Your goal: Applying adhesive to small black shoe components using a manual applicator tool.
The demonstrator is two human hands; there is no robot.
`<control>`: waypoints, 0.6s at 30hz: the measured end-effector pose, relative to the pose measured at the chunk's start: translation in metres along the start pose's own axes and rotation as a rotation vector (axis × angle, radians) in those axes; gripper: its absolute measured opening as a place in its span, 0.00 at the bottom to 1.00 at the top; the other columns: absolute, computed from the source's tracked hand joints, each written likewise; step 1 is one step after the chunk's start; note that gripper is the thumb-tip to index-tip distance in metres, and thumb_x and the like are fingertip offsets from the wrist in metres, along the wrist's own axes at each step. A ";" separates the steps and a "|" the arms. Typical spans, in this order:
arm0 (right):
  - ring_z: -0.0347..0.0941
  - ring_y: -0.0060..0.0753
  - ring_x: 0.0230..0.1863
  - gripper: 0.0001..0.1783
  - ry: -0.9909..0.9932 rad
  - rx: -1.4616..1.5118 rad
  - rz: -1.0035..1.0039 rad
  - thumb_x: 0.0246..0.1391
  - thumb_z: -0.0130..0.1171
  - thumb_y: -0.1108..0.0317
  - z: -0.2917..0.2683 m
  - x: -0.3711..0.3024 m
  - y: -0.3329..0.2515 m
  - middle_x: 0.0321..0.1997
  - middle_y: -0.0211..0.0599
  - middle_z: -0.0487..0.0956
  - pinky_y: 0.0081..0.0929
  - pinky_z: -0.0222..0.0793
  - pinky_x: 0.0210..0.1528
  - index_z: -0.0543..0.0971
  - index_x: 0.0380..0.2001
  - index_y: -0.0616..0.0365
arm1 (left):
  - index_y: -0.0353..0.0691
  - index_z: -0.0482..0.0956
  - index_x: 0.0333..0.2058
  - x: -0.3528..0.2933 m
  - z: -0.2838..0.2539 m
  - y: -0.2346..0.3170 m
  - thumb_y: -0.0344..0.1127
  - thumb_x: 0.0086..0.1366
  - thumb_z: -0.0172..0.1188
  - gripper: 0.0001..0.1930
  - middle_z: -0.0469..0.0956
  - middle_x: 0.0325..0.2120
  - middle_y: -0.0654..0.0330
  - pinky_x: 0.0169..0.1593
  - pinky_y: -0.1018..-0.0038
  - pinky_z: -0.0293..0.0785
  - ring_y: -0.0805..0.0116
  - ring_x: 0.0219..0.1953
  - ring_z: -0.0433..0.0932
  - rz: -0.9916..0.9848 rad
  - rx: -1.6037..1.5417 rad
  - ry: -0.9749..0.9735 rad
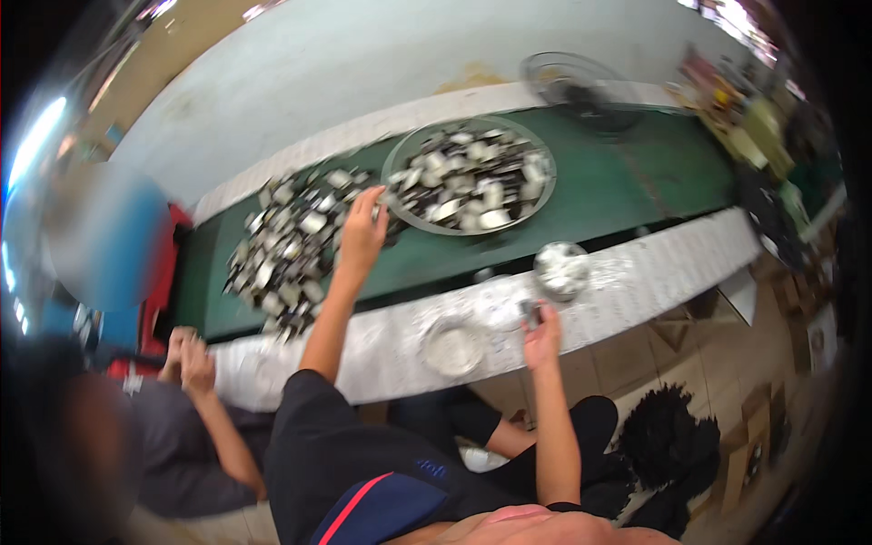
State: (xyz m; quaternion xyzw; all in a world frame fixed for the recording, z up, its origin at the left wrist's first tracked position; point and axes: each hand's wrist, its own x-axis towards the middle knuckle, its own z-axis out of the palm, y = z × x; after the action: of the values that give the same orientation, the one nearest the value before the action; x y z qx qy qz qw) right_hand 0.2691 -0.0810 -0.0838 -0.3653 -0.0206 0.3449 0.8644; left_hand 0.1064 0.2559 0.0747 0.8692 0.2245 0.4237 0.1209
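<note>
One large round tray (542, 195) of small parts, one loose pile (286, 245), two small bowls (452, 347), one fan (581, 91)

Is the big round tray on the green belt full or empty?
Full. The round tray is covered with small black and silver pieces, almost to its rim. The left hand reaches beside it.

My arms bare to wrist, no gloves, no sleeves showing. Black shorts (509, 445) on my legs. No watch, no rings.
</note>
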 end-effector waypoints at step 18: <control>0.68 0.21 0.44 0.16 -0.026 -0.035 -0.105 0.59 0.57 0.60 0.015 -0.014 -0.001 0.46 0.26 0.73 0.21 0.65 0.38 0.76 0.48 0.54 | 0.34 0.75 0.36 -0.220 -0.091 -0.085 0.30 0.56 0.63 0.11 0.69 0.39 0.49 0.43 0.60 0.73 0.47 0.40 0.74 -0.747 0.530 0.201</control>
State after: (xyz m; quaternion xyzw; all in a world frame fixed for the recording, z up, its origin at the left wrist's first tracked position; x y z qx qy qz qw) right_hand 0.2549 -0.0813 -0.0694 -0.3744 -0.0571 0.3035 0.8743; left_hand -0.1092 0.2232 -0.0540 0.6843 0.6332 0.3614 0.0168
